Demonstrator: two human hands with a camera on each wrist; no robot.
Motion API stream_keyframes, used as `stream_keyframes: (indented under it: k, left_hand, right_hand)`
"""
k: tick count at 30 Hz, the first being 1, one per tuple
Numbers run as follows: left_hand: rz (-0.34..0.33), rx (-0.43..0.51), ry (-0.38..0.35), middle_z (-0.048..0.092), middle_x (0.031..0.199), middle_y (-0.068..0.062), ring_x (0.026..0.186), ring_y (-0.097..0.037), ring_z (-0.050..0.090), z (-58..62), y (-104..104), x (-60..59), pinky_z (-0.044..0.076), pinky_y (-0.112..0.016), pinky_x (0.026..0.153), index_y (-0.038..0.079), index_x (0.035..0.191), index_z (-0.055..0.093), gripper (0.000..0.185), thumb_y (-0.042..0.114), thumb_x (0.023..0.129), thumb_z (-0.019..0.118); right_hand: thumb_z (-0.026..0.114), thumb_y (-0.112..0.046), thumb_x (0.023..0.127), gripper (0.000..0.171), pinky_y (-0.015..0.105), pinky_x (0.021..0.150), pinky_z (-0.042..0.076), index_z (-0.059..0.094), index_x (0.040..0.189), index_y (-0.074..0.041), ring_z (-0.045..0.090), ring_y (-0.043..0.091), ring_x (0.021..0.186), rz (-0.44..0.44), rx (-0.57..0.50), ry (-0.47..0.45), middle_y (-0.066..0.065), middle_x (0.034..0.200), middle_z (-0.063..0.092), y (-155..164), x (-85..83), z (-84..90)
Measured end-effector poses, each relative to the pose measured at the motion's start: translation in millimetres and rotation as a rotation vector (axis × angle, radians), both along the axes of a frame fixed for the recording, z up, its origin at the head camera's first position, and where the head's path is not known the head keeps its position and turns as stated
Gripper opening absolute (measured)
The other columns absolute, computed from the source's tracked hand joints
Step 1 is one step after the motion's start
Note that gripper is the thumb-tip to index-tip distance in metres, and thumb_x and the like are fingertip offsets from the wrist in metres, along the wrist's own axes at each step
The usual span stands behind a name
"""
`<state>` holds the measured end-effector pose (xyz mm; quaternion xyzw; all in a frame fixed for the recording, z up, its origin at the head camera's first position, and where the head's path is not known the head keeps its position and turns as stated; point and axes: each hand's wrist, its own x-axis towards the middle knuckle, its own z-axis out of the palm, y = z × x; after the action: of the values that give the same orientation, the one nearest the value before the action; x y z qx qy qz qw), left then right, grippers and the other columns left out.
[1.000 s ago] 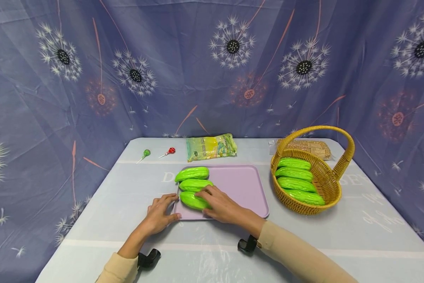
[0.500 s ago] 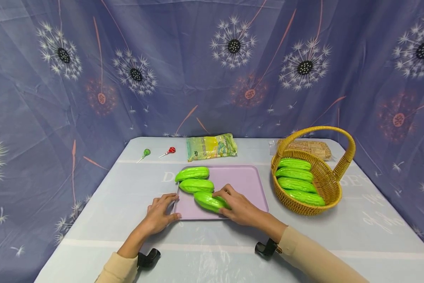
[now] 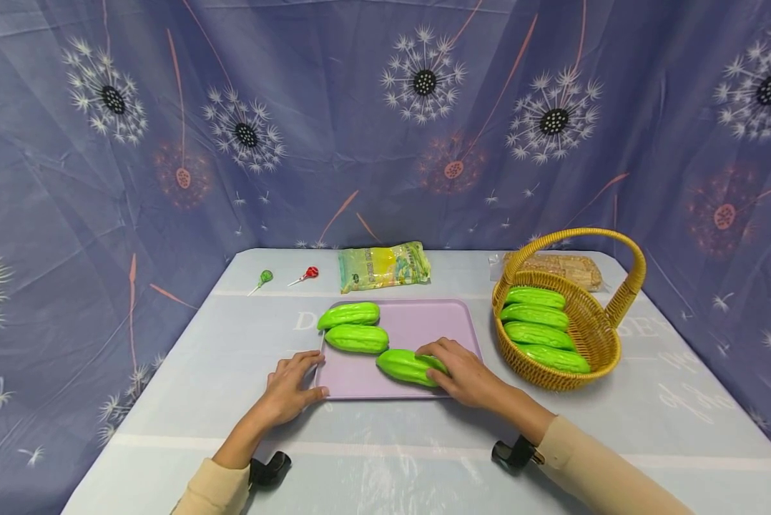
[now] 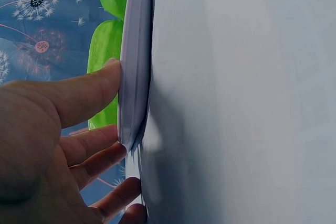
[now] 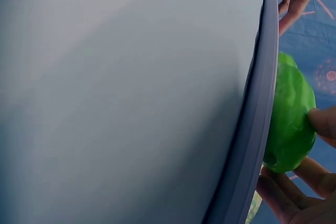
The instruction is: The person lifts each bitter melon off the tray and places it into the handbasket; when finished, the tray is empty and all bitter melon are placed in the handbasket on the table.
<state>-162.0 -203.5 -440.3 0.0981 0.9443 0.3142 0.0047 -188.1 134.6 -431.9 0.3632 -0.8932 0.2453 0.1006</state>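
Observation:
A purple tray (image 3: 437, 322) lies mid-table. Two green gourds (image 3: 350, 315) (image 3: 357, 338) lie side by side at its back left. My right hand (image 3: 453, 368) grips a third green gourd (image 3: 406, 365) near the tray's front edge, fingers curled over its right end. In the right wrist view that gourd (image 5: 291, 114) shows past the tray rim (image 5: 257, 129). My left hand (image 3: 298, 379) rests with straight fingers against the tray's front left corner. The left wrist view has its thumb (image 4: 89, 90) pressing the rim (image 4: 135, 77).
A yellow wicker basket (image 3: 601, 343) with a handle holds several green gourds (image 3: 540, 335) right of the tray. A yellow-green packet (image 3: 383, 267), two lollipops (image 3: 266, 277) (image 3: 311, 274) and a clear snack bag (image 3: 568, 268) lie along the table's back. Patterned blue cloth surrounds the table.
My right hand has slid the third gourd to the right along the tray's front, away from the other two. The left hand has stayed at the corner.

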Motion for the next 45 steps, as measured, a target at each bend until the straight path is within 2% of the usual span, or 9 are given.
stream_keyframes:
  k: [9, 14, 19, 27, 36, 45]
  left_hand:
    - [-0.004, 0.010, 0.012, 0.046, 0.142, -0.008, 0.126, -0.035, 0.037, 1.8, -0.7, -1.7, 0.027, -0.051, 0.091, 0.008, 0.131, 0.053, 0.057, 0.024, 0.080, 0.073]
    - [0.000, 0.011, 0.021, 0.047, 0.142, -0.008, 0.125, -0.035, 0.038, 2.1, 0.0, -1.6, 0.027, -0.050, 0.090, 0.008, 0.131, 0.054, 0.057, 0.023, 0.079, 0.073]
    - [0.000, 0.008, 0.012, 0.046, 0.142, -0.008, 0.126, -0.035, 0.037, 2.6, -0.4, -0.8, 0.027, -0.051, 0.091, 0.009, 0.131, 0.053, 0.057, 0.024, 0.080, 0.073]
    - [-0.011, -0.001, 0.018, 0.046, 0.142, -0.010, 0.124, -0.035, 0.038, 0.7, 0.0, -0.4, 0.028, -0.050, 0.090, 0.007, 0.132, 0.052, 0.058, 0.023, 0.080, 0.072]
    - [-0.017, -0.001, 0.017, 0.046, 0.142, -0.009, 0.124, -0.035, 0.038, -1.1, 0.6, -1.9, 0.028, -0.051, 0.091, 0.007, 0.131, 0.052, 0.057, 0.022, 0.080, 0.072]
    - [-0.008, 0.004, 0.019, 0.047, 0.142, -0.010, 0.124, -0.035, 0.039, -0.5, 0.7, 0.3, 0.028, -0.051, 0.090, 0.007, 0.130, 0.054, 0.056, 0.023, 0.080, 0.073]
  right_hand:
    - [0.056, -0.021, 0.094, 0.027, 0.038, 0.086, 0.047, 0.058, 0.121, -0.018, 0.059, 0.016, 0.102, -0.010, 0.046, -0.002, 0.000, 0.113, 0.063, 10.1, -2.7, 1.6]
    - [0.065, -0.029, 0.088, 0.038, 0.039, 0.089, 0.046, 0.058, 0.123, -0.017, 0.055, 0.017, 0.106, -0.029, 0.058, -0.002, 0.001, 0.118, 0.059, 9.8, -5.4, 0.6]
    - [0.073, -0.028, 0.081, 0.048, 0.037, 0.089, 0.045, 0.058, 0.124, -0.013, 0.052, 0.017, 0.105, -0.041, 0.079, 0.044, 0.002, 0.117, 0.056, 8.4, -6.3, -1.9]
    - [0.074, -0.024, 0.079, 0.054, 0.036, 0.088, 0.045, 0.056, 0.128, -0.008, 0.052, 0.016, 0.102, -0.056, 0.091, 0.056, 0.004, 0.113, 0.055, 8.6, -3.5, -3.1]
    - [0.074, -0.023, 0.080, 0.046, 0.037, 0.085, 0.048, 0.059, 0.122, -0.013, 0.057, 0.015, 0.102, -0.051, 0.011, 0.096, 0.000, 0.112, 0.062, 16.2, 2.1, 2.2]
    - [0.074, -0.022, 0.081, 0.038, 0.037, 0.085, 0.047, 0.062, 0.116, -0.015, 0.056, 0.013, 0.105, -0.084, -0.086, 0.161, -0.005, 0.113, 0.062, 38.0, 10.6, 23.8]
